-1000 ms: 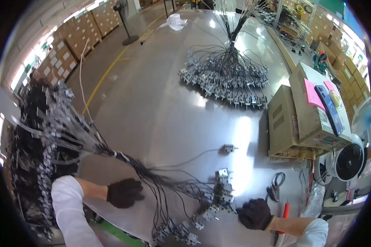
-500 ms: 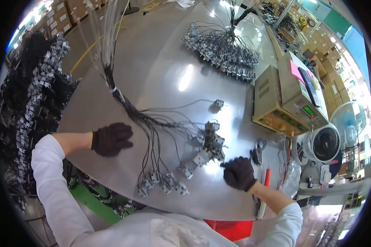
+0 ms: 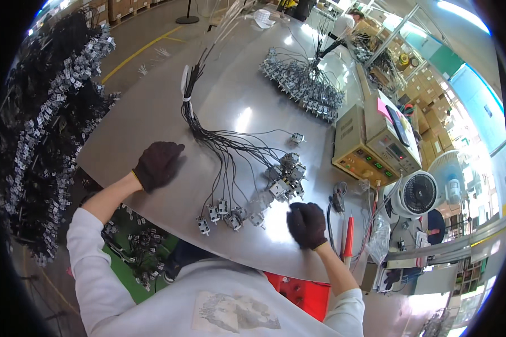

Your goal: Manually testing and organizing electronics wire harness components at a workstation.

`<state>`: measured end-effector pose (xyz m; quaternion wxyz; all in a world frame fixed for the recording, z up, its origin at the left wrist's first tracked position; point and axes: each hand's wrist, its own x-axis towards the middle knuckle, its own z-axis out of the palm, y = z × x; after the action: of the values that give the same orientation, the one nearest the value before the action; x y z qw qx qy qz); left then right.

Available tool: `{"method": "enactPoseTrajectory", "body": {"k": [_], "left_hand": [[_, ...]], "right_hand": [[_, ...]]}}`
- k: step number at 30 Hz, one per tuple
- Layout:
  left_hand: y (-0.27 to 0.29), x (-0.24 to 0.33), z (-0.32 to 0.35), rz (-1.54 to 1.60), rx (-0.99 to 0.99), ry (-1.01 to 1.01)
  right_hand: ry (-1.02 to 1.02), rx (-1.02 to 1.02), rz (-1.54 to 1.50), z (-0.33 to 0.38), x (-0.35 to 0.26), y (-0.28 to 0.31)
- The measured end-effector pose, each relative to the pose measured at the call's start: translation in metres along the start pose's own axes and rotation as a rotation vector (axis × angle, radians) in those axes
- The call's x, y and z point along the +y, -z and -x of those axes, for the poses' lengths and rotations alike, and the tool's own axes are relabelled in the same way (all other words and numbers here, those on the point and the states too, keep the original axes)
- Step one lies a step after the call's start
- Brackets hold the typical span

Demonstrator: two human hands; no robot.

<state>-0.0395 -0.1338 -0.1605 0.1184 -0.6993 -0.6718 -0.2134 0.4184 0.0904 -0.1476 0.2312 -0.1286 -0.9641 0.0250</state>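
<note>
A bundle of black wires (image 3: 199,133), tied with a white band, lies across the grey metal table (image 3: 135,121). Its strands fan out to small boxy grey metal parts: one heap (image 3: 287,178) at centre right and a smaller group (image 3: 222,216) near the front edge. Some parts between the two look blurred. My left hand (image 3: 158,164), in a dark glove, is left of the bundle, fingers stretched and slightly smeared, holding nothing visible. My right hand (image 3: 307,226), gloved too, rests just right of the heap with fingers curled in; whatever is inside is hidden.
A large fan of similar wired parts (image 3: 303,87) lies at the far side. Stacked beige instruments (image 3: 371,143), a white fan (image 3: 419,194) and a red stick-like object (image 3: 349,236) stand right. Wired parts hang in masses (image 3: 56,129) at left. A person (image 3: 346,27) is far back.
The view has shifted, bringing a distant person into sight. My left hand has turned so its fingers point farther away. My right hand has drawn slightly back from the heap, its fingers curling.
</note>
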Motion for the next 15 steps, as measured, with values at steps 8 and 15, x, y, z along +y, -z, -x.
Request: {"method": "enactPoseTrajectory", "body": {"k": [8, 15], "left_hand": [[0.014, 0.048, 0.024, 0.05, 0.134, 0.165], [0.012, 0.106, 0.035, -0.205, 0.207, 0.163]], "right_hand": [[-0.545, -0.136, -0.471, 0.006, -0.07, 0.029], [-0.495, -0.154, -0.385, 0.05, -0.069, 0.016]]}}
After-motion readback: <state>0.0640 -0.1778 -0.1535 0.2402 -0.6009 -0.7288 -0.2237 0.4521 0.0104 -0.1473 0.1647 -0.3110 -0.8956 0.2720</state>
